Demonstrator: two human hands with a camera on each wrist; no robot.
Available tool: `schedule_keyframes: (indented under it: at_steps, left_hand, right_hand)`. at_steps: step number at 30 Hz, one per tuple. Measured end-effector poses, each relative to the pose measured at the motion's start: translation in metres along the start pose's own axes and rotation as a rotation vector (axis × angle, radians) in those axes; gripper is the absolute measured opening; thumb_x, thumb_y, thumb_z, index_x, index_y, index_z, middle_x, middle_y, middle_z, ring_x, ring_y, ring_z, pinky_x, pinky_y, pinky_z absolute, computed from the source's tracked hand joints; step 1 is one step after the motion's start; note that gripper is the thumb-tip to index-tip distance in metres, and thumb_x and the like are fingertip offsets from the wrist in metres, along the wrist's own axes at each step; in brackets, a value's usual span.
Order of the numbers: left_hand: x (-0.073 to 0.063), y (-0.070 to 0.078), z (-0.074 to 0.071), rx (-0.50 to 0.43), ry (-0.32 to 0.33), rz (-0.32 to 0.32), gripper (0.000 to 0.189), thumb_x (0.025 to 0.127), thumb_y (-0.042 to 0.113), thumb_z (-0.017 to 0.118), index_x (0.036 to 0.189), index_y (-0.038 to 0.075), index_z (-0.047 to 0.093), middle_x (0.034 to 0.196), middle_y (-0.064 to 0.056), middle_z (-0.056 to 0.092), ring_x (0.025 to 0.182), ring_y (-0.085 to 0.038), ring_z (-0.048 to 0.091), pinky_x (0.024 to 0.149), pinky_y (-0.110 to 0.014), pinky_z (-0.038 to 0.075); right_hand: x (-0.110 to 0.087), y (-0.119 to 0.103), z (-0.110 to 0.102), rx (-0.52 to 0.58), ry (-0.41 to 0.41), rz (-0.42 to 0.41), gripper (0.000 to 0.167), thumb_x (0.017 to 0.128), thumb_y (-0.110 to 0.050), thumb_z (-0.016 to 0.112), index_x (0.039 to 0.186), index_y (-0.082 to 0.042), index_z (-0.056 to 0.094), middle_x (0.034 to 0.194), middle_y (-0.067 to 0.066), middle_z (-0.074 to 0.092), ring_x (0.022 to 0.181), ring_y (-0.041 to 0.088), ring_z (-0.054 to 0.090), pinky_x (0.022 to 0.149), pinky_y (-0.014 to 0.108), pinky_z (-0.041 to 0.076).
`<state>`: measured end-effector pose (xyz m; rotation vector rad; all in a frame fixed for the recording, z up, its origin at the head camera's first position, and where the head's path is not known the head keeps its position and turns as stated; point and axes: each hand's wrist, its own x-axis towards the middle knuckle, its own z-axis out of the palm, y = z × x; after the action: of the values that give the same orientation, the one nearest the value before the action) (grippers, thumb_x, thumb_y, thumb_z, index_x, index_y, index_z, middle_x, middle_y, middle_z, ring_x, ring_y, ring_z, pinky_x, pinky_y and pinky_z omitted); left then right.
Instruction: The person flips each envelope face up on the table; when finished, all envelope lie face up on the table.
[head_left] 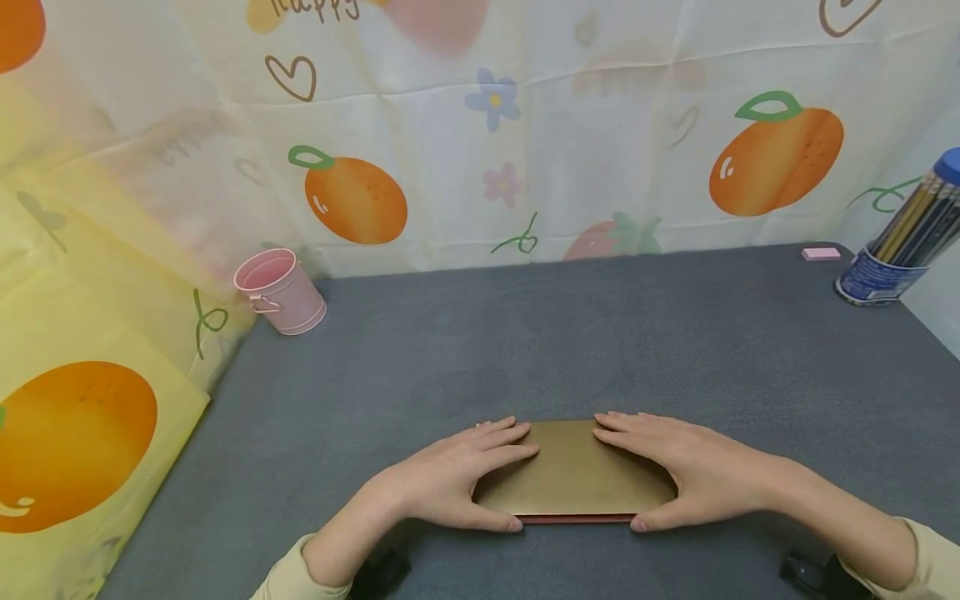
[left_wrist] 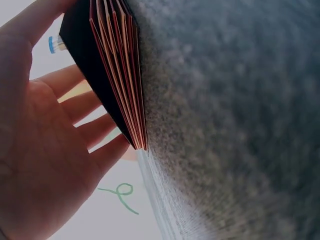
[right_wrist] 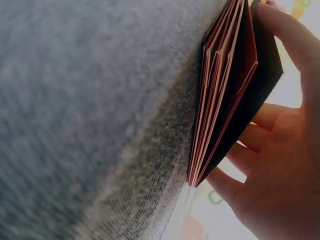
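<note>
A flat gold-topped stack of red-edged paper pieces (head_left: 573,467), like envelopes or folded cards, lies on the grey table near its front. My left hand (head_left: 468,475) holds its left end, thumb along the near edge and fingers toward the far edge. At the right end my right hand (head_left: 686,471) holds it the same way, mirrored. The left wrist view shows several thin layers (left_wrist: 120,75) fanned slightly apart beside the left palm (left_wrist: 50,145). Similar layers (right_wrist: 215,110) spread at the other end, near the right palm (right_wrist: 280,170). Whether paper lies loose inside is hidden.
A pink bucket (head_left: 288,296) stands at the back left of the grey table (head_left: 525,350). At the back right are a pink eraser (head_left: 821,253) and a blue tin of pencils (head_left: 881,275). A fruit-patterned cloth (head_left: 600,167) hangs behind the table.
</note>
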<state>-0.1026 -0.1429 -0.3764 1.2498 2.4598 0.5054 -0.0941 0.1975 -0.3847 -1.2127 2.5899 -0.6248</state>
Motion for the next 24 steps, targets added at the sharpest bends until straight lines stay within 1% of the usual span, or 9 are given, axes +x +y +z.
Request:
schedule_keyframes:
  at_steps: [5,7,9,12,16,20,24]
  left_hand:
    - [0.000,-0.001,-0.003,-0.101,0.028,-0.003,0.067,0.089,0.059,0.061,0.146,0.027,0.046,0.155,0.006,0.032,0.145,-0.016,0.022,0.115,-0.042,0.024]
    - [0.000,-0.002,-0.004,-0.137,0.050,0.004,0.063,0.090,0.058,0.060,0.143,0.028,0.049,0.153,0.008,0.035,0.144,-0.013,0.025,0.114,-0.043,0.027]
    - [0.001,-0.004,-0.005,-0.174,0.080,0.022,0.057,0.091,0.055,0.060,0.141,0.027,0.052,0.150,0.009,0.040,0.142,-0.011,0.029,0.112,-0.042,0.031]
    - [0.003,-0.007,-0.007,-0.232,0.139,0.057,0.048,0.095,0.048,0.059,0.137,0.025,0.057,0.144,0.010,0.049,0.135,-0.007,0.039,0.108,-0.037,0.037]
    - [0.008,-0.012,-0.010,-0.306,0.236,0.098,0.036,0.098,0.038,0.058,0.130,0.021,0.063,0.132,0.011,0.059,0.123,-0.005,0.052,0.100,-0.031,0.045]
    - [0.013,-0.018,-0.013,-0.343,0.337,0.118,0.029,0.099,0.031,0.059,0.123,0.017,0.067,0.122,0.010,0.065,0.115,-0.005,0.058,0.095,-0.030,0.048]
    - [0.017,-0.023,-0.016,-0.384,0.417,0.102,0.025,0.097,0.026,0.062,0.118,0.015,0.071,0.115,0.008,0.069,0.109,-0.005,0.062,0.092,-0.029,0.050]
  right_hand:
    - [0.000,0.002,-0.005,0.071,-0.014,0.028,0.078,0.086,-0.062,0.063,0.151,-0.027,0.038,0.156,-0.004,0.033,0.140,0.024,0.035,0.102,0.054,0.039]
    - [0.000,0.003,-0.007,0.111,-0.007,0.025,0.072,0.087,-0.059,0.064,0.149,-0.028,0.041,0.154,-0.004,0.036,0.139,0.023,0.036,0.102,0.053,0.040]
    - [0.001,0.005,-0.009,0.161,0.009,0.017,0.066,0.089,-0.054,0.065,0.146,-0.029,0.045,0.151,-0.004,0.040,0.137,0.021,0.040,0.100,0.049,0.043]
    - [0.003,0.008,-0.013,0.244,0.048,-0.024,0.054,0.092,-0.041,0.066,0.142,-0.026,0.052,0.144,-0.003,0.049,0.131,0.018,0.048,0.098,0.041,0.046]
    - [0.008,0.013,-0.018,0.322,0.123,-0.046,0.039,0.094,-0.028,0.067,0.132,-0.023,0.061,0.131,-0.006,0.061,0.119,0.012,0.057,0.093,0.034,0.050]
    - [0.012,0.016,-0.021,0.366,0.200,-0.008,0.029,0.094,-0.025,0.067,0.123,-0.026,0.067,0.118,-0.012,0.067,0.110,0.009,0.063,0.088,0.033,0.052]
    - [0.017,0.017,-0.024,0.433,0.264,0.030,0.024,0.093,-0.021,0.069,0.116,-0.023,0.071,0.110,-0.011,0.070,0.103,0.010,0.066,0.084,0.032,0.054]
